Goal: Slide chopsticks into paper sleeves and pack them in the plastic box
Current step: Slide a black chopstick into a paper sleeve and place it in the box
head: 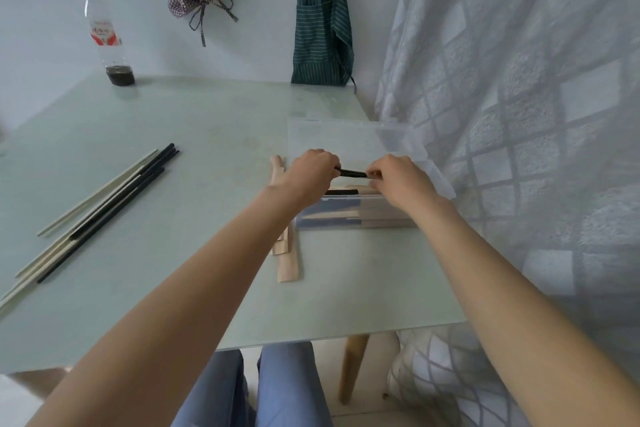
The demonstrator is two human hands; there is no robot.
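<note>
One table (194, 135) fills most of the view, its near left corner cut off by the frame edge. At its right edge, against the curtain (519, 80), sits one clear plastic box (356, 215) with its lid (332, 135) laid open toward the wall; dark and pale sticks show through its front wall, too blurred to count. Both forearms cross in front of the box and hide much of its inside. Above it the left hand (310, 172) and right hand (398, 175) each grip an end of black chopsticks (353, 173); only a short middle stretch shows between the curled fingers, and whether a sleeve covers either end cannot be told. Far left lies a loose bundle of chopsticks (104, 208), black and pale, overlapping so the count is unclear, the lowest ones cut off. About three tan paper sleeves (287, 263) lie just left of the box, partly under the left wrist. One bottle (105, 35) stands at the far left corner. Two aprons (322, 10) hang on the wall.
</note>
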